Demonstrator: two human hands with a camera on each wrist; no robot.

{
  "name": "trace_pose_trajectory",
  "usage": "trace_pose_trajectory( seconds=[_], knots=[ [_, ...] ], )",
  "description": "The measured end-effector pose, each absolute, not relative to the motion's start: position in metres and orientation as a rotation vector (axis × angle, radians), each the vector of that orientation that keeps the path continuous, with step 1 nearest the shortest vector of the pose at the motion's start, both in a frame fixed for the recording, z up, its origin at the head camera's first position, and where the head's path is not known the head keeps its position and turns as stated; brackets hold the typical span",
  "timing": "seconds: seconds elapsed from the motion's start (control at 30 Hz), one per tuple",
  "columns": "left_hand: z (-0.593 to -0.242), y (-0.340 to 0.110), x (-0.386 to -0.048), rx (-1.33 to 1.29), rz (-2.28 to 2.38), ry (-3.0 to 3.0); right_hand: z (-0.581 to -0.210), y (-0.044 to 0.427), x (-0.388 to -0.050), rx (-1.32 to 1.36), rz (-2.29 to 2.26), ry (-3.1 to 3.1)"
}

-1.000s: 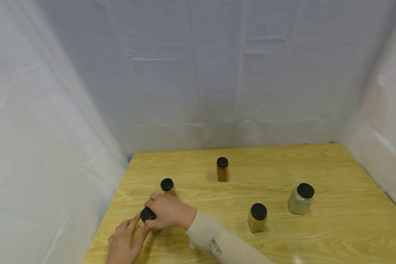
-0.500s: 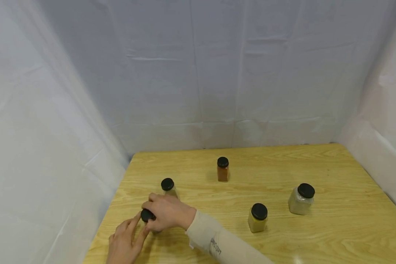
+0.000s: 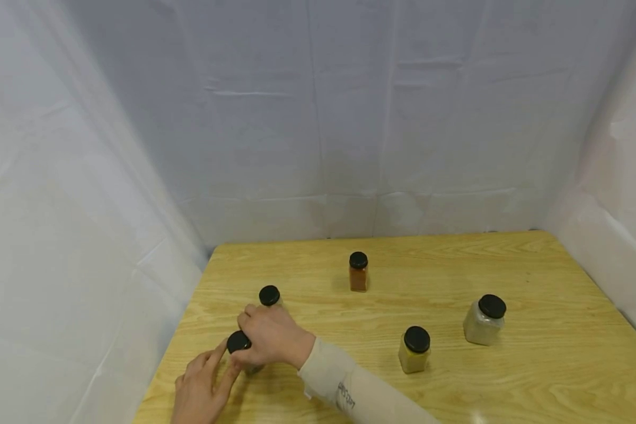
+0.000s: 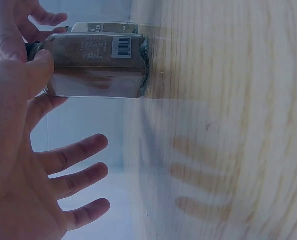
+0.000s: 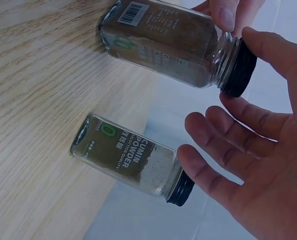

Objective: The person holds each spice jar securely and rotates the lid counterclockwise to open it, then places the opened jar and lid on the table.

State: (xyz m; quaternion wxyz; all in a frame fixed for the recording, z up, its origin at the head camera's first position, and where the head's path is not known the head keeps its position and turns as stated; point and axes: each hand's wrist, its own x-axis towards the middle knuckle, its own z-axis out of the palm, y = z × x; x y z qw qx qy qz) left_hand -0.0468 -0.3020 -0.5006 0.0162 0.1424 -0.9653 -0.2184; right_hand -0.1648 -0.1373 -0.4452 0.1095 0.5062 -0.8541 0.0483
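A glass spice jar of brown powder (image 5: 163, 42) stands upright on the table at the left, capped by a black lid (image 3: 239, 342). My left hand (image 3: 204, 386) pinches it near the neck between thumb and index finger; in the left wrist view the other left fingers (image 4: 83, 152) stretch out free. From the other side my right hand (image 3: 275, 337) pinches the lid's edge with thumb and index finger. Just behind is a jar labelled cumin powder (image 5: 123, 155), its black lid beside my loose right fingers. My right hand partly hides both jars in the head view.
A jar of reddish-orange powder (image 3: 358, 278) stands at the back middle. To the right are a jar with yellow contents (image 3: 414, 358) and a wider jar with pale contents (image 3: 479, 327). White sheeting (image 3: 318, 118) surrounds the wooden table (image 3: 456, 265).
The right fingers have shifted on the lid, first slightly toward the left, then back to the right and away. My left hand stays nearly still. The other jars have not moved.
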Motion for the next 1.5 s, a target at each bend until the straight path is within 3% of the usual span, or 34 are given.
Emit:
trace_pose_trajectory(
  seconds=[0.27,0.63,1.13,1.5],
  knots=[
    [-0.5014,-0.303,-0.0466,0.415,-0.672,-2.998,-0.4443,-0.1395,-0.1675,1.6,0.206,-2.531],
    [-0.5022,-0.3037,-0.0466,0.426,-0.679,-3.009,-0.4483,-0.1381,-0.1657,1.443,0.095,-2.543],
    [-0.5029,-0.3044,-0.0459,0.406,-0.676,-3.007,-0.4474,-0.1347,-0.1686,1.62,0.296,-2.515],
    [-0.5028,-0.3034,-0.0452,0.395,-0.656,-2.991,-0.4498,-0.1303,-0.1684,1.579,0.255,-2.433]
  ],
)
